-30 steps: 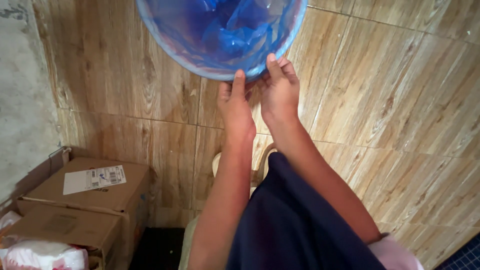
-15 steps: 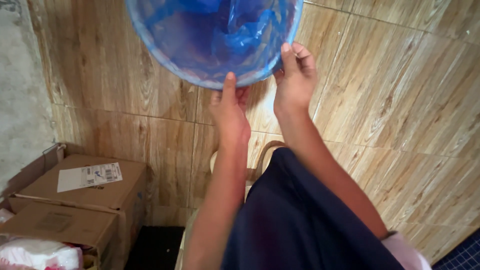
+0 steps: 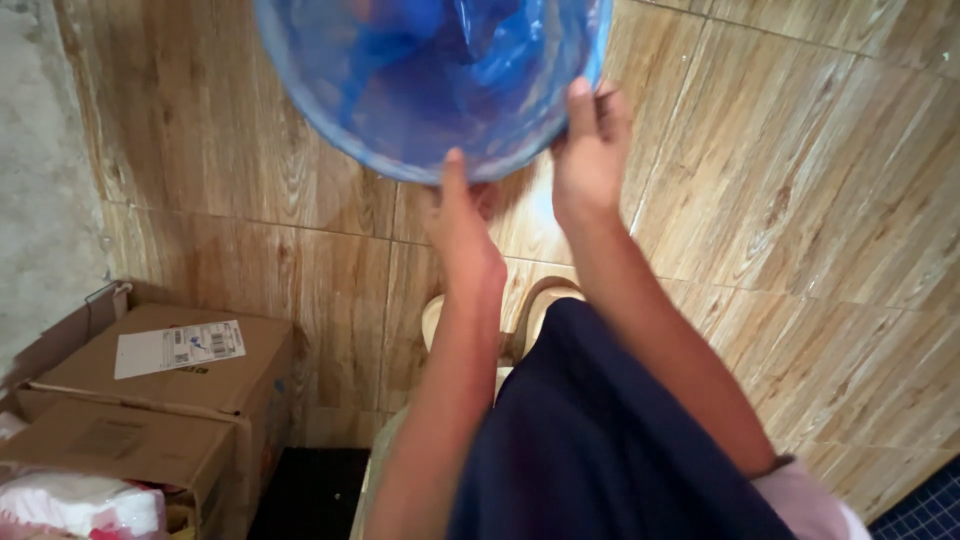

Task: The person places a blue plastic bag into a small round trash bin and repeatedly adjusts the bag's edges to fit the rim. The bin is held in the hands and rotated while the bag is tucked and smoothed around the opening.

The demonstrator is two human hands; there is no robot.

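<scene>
Blue round plastic bin point(image 3: 330, 110) lined with a crinkled blue plastic bag point(image 3: 450, 50) sits at the frame's top over wood-look tile floor point(image 3: 800, 200), left hand point(image 3: 462, 228) and right hand point(image 3: 590, 150) pinching its near rim (thumbs on top), so thin film could slip or tear.

Wood-look tiled floor point(image 3: 800, 200) carries stacked cardboard boxes point(image 3: 170, 400) at its left edge
</scene>
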